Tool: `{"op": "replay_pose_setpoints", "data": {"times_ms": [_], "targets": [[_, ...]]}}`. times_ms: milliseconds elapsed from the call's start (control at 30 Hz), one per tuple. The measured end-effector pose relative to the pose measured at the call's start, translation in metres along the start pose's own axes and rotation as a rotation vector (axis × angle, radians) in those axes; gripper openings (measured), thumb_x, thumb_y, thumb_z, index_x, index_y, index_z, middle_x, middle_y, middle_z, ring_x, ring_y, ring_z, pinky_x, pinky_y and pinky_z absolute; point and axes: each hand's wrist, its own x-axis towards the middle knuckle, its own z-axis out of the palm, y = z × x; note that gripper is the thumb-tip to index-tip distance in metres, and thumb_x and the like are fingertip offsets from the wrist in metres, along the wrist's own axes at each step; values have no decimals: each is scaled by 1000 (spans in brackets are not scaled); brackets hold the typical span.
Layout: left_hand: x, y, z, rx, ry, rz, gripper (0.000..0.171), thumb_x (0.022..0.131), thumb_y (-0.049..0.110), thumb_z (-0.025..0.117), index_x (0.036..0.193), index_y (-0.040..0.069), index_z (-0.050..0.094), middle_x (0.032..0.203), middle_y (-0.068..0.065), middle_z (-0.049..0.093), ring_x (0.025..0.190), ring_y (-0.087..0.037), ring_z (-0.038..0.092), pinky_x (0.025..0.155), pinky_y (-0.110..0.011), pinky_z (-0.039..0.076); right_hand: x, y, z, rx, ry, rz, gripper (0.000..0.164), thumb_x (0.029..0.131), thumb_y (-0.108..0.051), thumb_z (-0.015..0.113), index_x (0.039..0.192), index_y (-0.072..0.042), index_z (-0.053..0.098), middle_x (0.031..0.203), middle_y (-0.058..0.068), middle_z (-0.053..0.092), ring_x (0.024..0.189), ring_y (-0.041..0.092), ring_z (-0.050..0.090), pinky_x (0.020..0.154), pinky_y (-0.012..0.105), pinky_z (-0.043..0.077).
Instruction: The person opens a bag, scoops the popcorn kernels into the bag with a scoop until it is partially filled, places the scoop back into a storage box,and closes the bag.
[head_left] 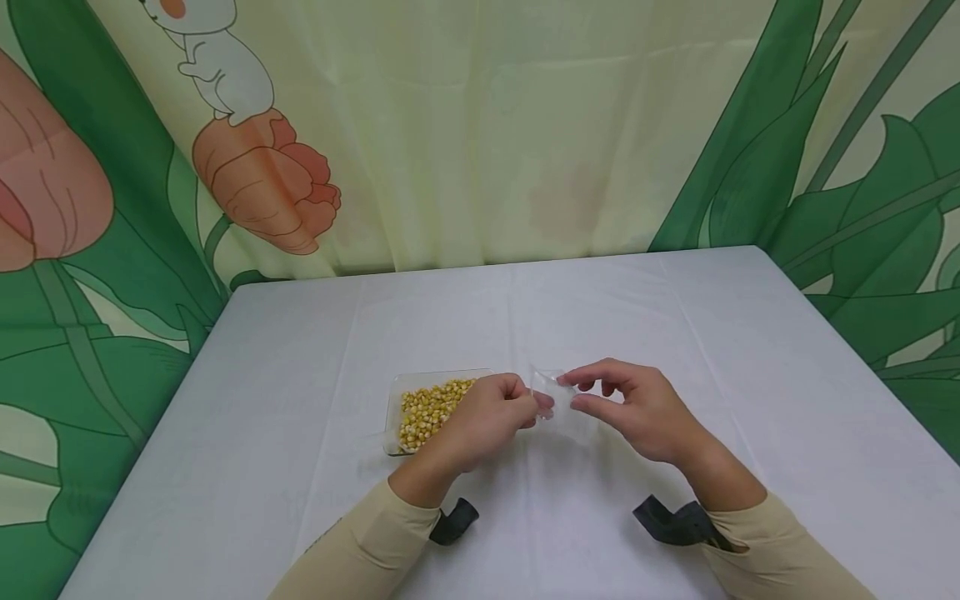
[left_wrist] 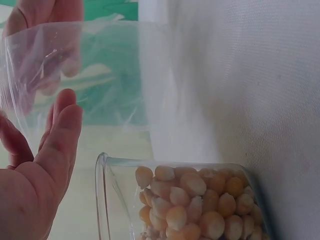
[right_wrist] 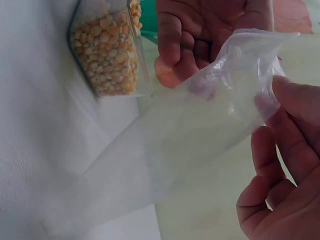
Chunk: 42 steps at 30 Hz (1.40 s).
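White cloth [head_left: 247,417] is spread beneath a clear container [head_left: 420,382]. Just beside it, by left hand [head_left: 491,419] and right hand [head_left: 641,408] alike, a clear plastic bag [right_wrist: 215,122] is pinched; its mouth is apparently being parted, and gentle spreading seems called for next. Corn kernels [head_left: 431,412] fill the container.

Bag [right_wrist: 205,125]: thin plastic, glossy, wrinkled. Tray [head_left: 408,382]: smooth, glossy; glass or plastic unclear. Kernels [head_left: 431,410]: smooth. Tablecloth [head_left: 225,450]: matt, woven.
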Motion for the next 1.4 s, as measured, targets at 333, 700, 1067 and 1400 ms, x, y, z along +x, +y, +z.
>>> {"op": "replay_pose_setpoints", "data": {"times_ms": [333,700,1067,1400], "targets": [[-1,0,-5,50,41,-52,22,93,25,64,81,6,62,81,-2,62,66,-14,48,54,-29,34,1,-4,0,29,136,13,19,85,4,77,101,-5,76,94,3,75,77,11,57,61,22,47],[-12,-4,-21,58,99,-8,28,95,25,59,115,7,68,108,-2,68,100,-17,62,89,-39,51,0,-3,9,42,168,52,18,86,2,76,103,-3,75,96,4,75,80,9,64,65,20,52],[-33,-4,-50,120,182,77,29,97,20,60,122,5,68,112,-3,70,105,-16,64,95,-41,50,3,2,20,50,216,15,17,85,4,77,100,-4,76,90,3,74,76,7,63,63,19,51],[-61,-14,-88,95,211,105,31,100,14,61,128,1,62,122,-13,66,112,-21,64,91,-33,54,6,2,26,34,222,26,16,85,3,76,99,-4,76,91,3,75,76,7,63,64,19,51]]}}
